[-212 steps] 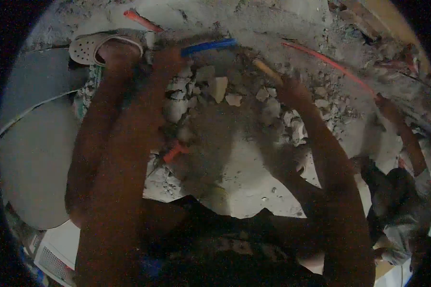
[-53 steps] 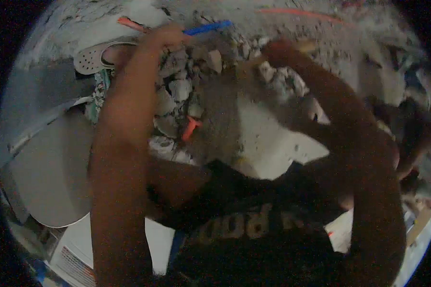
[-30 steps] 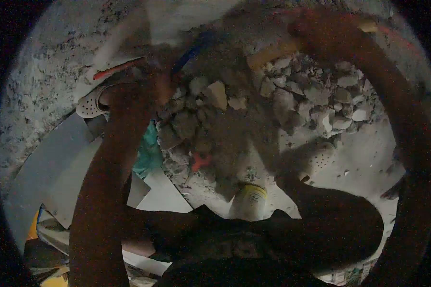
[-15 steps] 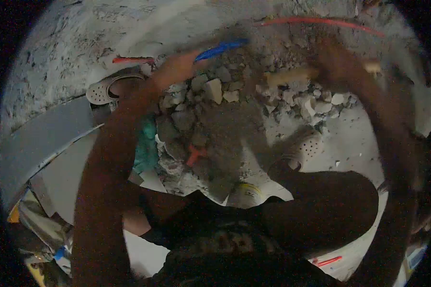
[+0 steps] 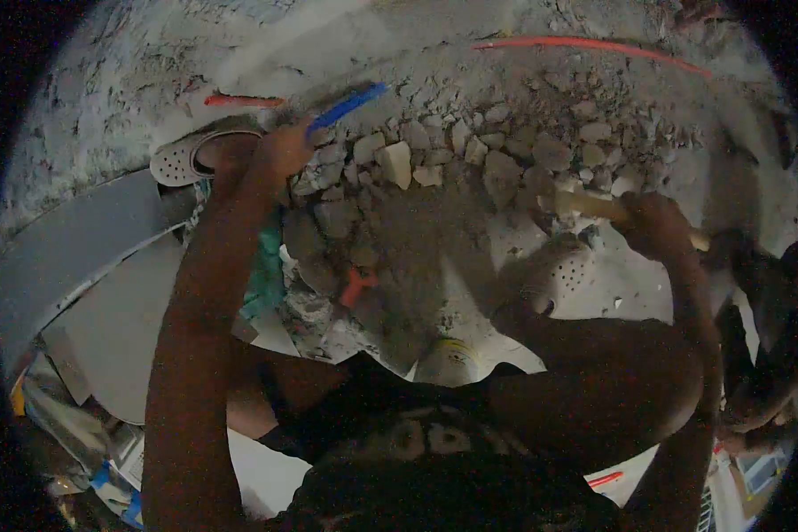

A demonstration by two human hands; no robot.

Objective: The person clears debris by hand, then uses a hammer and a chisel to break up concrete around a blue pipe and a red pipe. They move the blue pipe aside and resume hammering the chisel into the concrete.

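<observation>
My left hand (image 5: 285, 152) is closed around a blue chisel-like bar (image 5: 350, 106), which slants up and right beyond the rubble's left edge. My right hand (image 5: 654, 226) grips the pale wooden handle (image 5: 590, 206) of what looks like a hammer; its dark head end blends in with the stones. Between both hands spreads a heap of broken grey rubble (image 5: 501, 173), with a pale chunk (image 5: 396, 165) near its middle. The handle lies over the heap's right side.
A red strip (image 5: 594, 42) curves along the floor behind the rubble, and a shorter red piece (image 5: 244, 101) lies left. My feet wear perforated clogs (image 5: 176, 165). An orange-red object (image 5: 356, 286) and green material (image 5: 266, 275) lie near my legs, beside a light container (image 5: 448, 362).
My right hand has come down and toward me with the wooden-handled hammer. My left hand has shifted left and slightly nearer, carrying the blue chisel-like bar.
</observation>
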